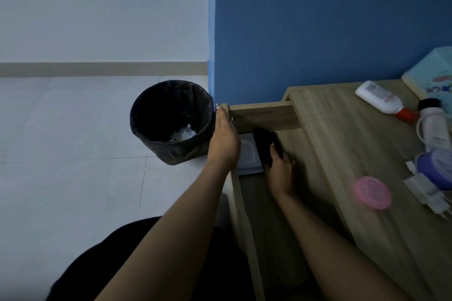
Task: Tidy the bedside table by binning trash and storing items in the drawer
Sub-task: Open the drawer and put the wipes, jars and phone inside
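Observation:
The wooden drawer (264,115) of the bedside table (342,144) stands pulled open. My left hand (223,139) rests on the drawer's front edge near its far corner, fingers wrapped over the rim. My right hand (280,171) is inside the drawer, its fingers closed on a black flat object (265,142) that lies beside a white packet (248,154). A black-lined bin (171,122) stands on the floor left of the drawer, with white paper trash at its bottom.
On the tabletop lie a white tube with a red cap (384,102), a white bottle with a black cap (434,127), a purple jar (435,168), a pink round lid (373,192), a white charger (425,193) and a pale blue box (433,73). A blue wall rises behind.

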### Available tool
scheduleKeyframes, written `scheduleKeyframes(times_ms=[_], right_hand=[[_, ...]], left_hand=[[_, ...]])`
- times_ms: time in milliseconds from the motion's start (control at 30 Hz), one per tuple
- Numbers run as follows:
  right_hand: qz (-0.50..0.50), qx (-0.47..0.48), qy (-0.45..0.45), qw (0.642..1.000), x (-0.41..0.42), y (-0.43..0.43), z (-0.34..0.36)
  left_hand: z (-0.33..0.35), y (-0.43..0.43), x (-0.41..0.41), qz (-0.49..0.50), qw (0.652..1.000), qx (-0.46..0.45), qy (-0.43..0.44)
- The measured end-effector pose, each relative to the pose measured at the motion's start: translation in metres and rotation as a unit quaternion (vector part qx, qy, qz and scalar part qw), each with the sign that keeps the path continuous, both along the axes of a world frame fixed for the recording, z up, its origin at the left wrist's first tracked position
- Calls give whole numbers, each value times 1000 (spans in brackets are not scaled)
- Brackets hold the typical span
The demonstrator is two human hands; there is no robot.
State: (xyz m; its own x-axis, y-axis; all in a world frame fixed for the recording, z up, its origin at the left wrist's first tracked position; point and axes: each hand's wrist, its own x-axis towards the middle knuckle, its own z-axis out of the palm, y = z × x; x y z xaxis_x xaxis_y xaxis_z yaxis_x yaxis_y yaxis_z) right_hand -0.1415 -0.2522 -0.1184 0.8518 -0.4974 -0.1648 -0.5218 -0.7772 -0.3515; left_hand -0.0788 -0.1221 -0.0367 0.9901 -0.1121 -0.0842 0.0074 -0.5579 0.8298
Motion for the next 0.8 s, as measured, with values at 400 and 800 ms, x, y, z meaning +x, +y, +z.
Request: scheduleKeyframes(times_ms=[400, 800], right_hand=[[33, 18, 60, 997, -1, 12, 25], [30, -90, -198, 976, -73, -68, 139]], left_hand=[[-4, 1, 0, 7, 1000, -1, -9], [-2, -1, 1, 6, 1000, 13, -13]])
